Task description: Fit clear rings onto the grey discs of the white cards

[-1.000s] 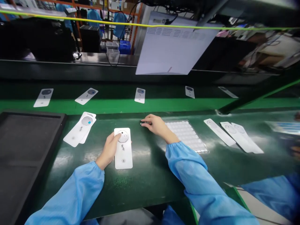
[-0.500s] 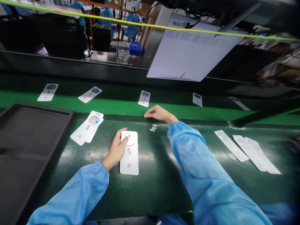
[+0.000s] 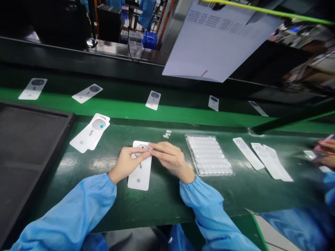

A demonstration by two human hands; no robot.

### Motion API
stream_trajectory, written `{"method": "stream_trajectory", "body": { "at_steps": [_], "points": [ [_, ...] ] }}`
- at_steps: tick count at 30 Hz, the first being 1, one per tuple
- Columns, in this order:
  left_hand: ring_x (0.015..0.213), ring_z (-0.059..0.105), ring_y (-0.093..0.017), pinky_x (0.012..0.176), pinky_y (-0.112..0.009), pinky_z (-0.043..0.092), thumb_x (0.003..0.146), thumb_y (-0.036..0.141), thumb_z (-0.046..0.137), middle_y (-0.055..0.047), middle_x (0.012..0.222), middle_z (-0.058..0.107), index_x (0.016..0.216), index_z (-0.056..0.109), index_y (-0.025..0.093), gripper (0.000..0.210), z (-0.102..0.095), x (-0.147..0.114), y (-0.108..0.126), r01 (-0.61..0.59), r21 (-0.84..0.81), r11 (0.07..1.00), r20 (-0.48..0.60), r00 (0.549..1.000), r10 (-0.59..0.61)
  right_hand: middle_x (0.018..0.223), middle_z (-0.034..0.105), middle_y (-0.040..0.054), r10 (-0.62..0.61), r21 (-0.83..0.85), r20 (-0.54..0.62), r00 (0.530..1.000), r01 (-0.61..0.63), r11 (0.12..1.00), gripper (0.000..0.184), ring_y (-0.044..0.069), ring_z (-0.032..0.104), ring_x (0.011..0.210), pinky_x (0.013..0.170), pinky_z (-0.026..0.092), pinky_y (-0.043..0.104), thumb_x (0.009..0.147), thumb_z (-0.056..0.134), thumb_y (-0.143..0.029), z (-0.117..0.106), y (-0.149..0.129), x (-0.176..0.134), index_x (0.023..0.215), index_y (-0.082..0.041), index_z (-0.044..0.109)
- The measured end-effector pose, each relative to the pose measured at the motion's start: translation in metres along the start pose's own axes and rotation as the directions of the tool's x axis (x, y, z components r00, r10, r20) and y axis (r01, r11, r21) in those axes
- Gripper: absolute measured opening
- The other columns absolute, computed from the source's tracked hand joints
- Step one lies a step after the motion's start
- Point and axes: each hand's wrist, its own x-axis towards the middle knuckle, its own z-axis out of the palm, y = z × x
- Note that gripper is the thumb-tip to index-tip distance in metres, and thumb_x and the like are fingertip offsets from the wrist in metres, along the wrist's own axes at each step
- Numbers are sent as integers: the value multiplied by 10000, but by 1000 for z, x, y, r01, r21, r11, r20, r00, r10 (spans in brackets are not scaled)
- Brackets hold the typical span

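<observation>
The grip of the left hand [image 3: 128,163] and that of the right hand [image 3: 171,158] are meeting over the upper part of a white panel [image 3: 140,172]; whether they are pinching something, I cannot tell. The panel is lying on the worktop [image 3: 167,202], near small white discs [image 3: 166,134].

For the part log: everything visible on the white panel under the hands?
Flat, round-cornered white panel, plastic-like in look, pointing lengthwise away from the wearer over the green table. Its far end bears a greyish round area, partly covered; below come dark markings, then a faint emblem. The left hand overlaps its left edge; the right hand reaches over its right edge, contact unclear. Whether it rests flat can't be told.
</observation>
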Motion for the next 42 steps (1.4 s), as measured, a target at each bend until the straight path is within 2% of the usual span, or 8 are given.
{"method": "stream_trajectory", "body": {
  "at_steps": [7,14,16,19,22,32,38,42],
  "points": [
    [920,734,-238,832,-307,556,792,404,819,-89,984,803,919,833,155,280,0,1,-3,18,-68,998,-12,1000,-19,951,734,67,314,114,-150,938,-299,948,210,196,684,809,679,589,342,917,734,-213,6,-19,1,1111,-278,779],
    [964,738,-257,909,-348,556,833,379,787,-89,988,802,929,827,156,246,0,0,2,-57,18,998,-12,998,57,854,651,41,490,260,-87,867,-455,852,66,158,607,705,580,508,296,919,697,-184,12,-35,5,921,-226,748],
    [988,736,-255,925,-347,552,860,369,759,-83,1011,802,950,826,163,234,0,0,4,-65,43,997,-4,998,65,869,648,45,455,205,-110,884,-428,880,88,157,612,708,585,515,295,924,685,-159,11,-33,4,941,-225,739],
    [1017,734,-258,923,-341,553,879,382,737,-78,1031,802,976,829,171,249,0,1,4,-43,47,998,7,999,43,911,675,58,229,-50,-137,964,-237,970,203,173,653,780,667,551,308,920,677,-93,7,-27,1,1048,-236,742],
    [991,738,-260,902,-331,552,841,386,776,-84,1006,804,944,833,159,255,0,1,2,-20,35,999,17,1000,20,931,711,70,29,-235,-82,996,-48,971,331,184,668,794,684,554,321,905,684,-44,2,-23,-3,1177,-230,717],
    [856,714,-215,783,-288,525,834,390,774,-90,913,797,865,829,137,261,-1,-1,1,53,-74,996,92,995,-46,1018,749,97,-112,-238,42,993,119,964,404,209,704,896,721,563,356,959,594,-27,-10,-21,-8,1318,-204,645],
    [867,718,-216,802,-291,538,826,399,789,-81,936,801,901,836,150,264,-1,-2,3,23,-37,999,26,999,-22,802,705,35,123,-161,-195,973,-155,975,129,197,633,753,686,493,372,914,723,-137,3,-28,2,978,-247,747],
    [866,728,-230,770,-299,552,847,407,774,-86,945,803,931,837,150,278,-1,-2,3,-29,7,1000,37,999,29,782,690,40,353,12,-189,916,-357,934,82,207,629,741,685,499,388,945,681,-203,7,-37,8,895,-243,731]
  ]
}}
